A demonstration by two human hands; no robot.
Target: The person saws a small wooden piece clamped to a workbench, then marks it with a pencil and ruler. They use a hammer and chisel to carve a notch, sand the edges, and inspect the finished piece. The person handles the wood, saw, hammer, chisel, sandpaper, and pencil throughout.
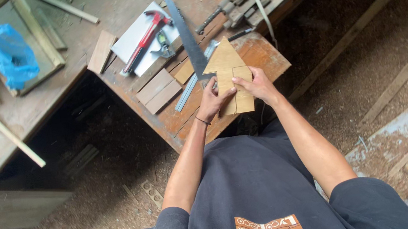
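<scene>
Left hand [211, 101]: closed on the left edge of the arrow-shaped wooden piece [228, 69], thumb across its face, steadying it.
Right hand [257, 83]: grips the right edge, fingers behind, so the piece stands tilted up for viewing.
Piece: between both hands, above the workbench [259, 53].
Handsaw [186, 37]: just beyond the left hand.
Red-handled hammer [145, 38]: farther left, resting on a white sheet [132, 37].

I count one arrow-shaped wooden board [228, 68] in my two hands. On the workbench [265, 60] lie one handsaw [185, 37], one red-handled hammer [146, 36], one metal ruler [187, 91] and two flat wood offcuts [159, 91] near its left edge. One blue plastic bag [11, 55] sits apart.
</scene>
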